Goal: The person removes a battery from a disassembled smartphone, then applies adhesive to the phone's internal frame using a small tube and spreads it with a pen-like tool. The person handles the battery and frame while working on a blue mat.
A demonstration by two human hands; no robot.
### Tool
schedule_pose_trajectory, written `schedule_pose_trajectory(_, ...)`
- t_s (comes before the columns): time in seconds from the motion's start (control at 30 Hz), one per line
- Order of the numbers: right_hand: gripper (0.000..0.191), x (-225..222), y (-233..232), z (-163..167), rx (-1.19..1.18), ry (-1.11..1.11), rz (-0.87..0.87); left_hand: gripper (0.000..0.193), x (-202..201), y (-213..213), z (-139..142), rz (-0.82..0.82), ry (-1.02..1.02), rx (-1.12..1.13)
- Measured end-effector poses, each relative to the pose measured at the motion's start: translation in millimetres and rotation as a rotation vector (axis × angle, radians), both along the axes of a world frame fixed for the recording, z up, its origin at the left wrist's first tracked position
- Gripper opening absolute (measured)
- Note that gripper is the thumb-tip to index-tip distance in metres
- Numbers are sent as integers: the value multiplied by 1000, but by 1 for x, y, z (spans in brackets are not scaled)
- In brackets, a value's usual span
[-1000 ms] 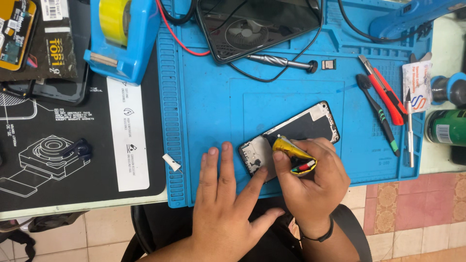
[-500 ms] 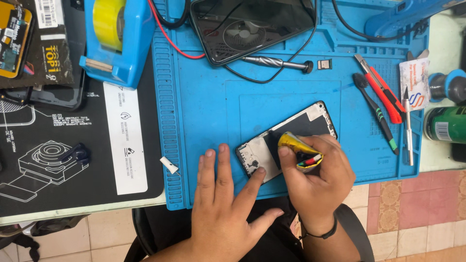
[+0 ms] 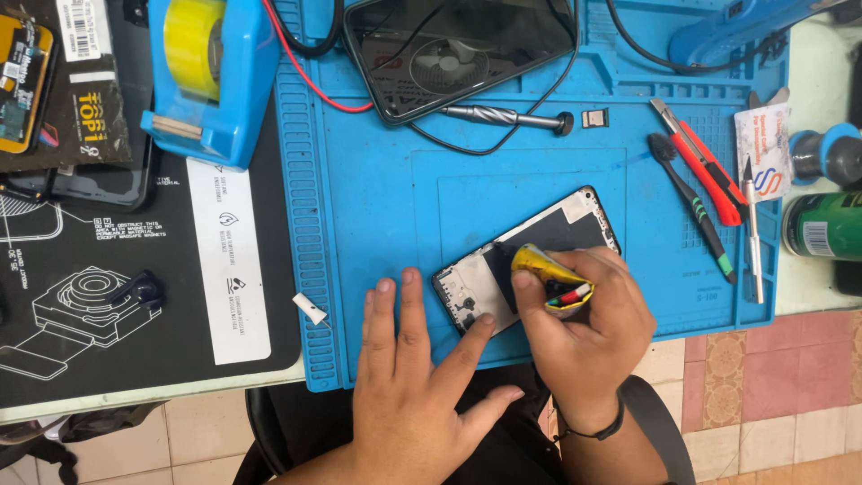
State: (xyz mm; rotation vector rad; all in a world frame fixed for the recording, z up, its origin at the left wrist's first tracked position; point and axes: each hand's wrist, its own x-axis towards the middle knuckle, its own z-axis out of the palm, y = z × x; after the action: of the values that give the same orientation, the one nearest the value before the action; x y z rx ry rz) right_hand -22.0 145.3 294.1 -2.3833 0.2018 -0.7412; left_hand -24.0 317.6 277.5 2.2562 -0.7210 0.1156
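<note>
While left hand (image 3: 409, 377) pins opened phone (image 3: 530, 256) flat, right fingers (image 3: 539, 292) clenched on yellow tube (image 3: 543, 269), touching phone.

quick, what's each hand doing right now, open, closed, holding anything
Left hand: open, flat on the blue mat, one fingertip pressing the opened phone.
Right hand: closed on a squeezed yellow tube over the phone.

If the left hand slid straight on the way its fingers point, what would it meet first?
Bare blue work mat for a stretch, then probably the black cable and dark phone lying above the left hand; heights are unclear.
</note>
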Motion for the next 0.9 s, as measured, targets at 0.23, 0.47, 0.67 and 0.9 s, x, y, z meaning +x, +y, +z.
schedule_pose_trajectory(0.23, 33, 1, 1, 2, 12, -3, 4, 71, 0, 0, 0, 3, 2, 5)
schedule_pose_trajectory(0.47, 34, 1, 3, 2, -3, -1, 62, 70, 0, -1, 1, 10, 5, 1)
schedule_pose_trajectory(0.67, 33, 2, -1, 1, 12, -4, 17, 70, 0, -1, 0, 14, 6, 2)
schedule_pose_trajectory(0.9, 32, 0, -3, 2, 17, 19, -32, 70, 0, 0, 0, 7, -2, 0)
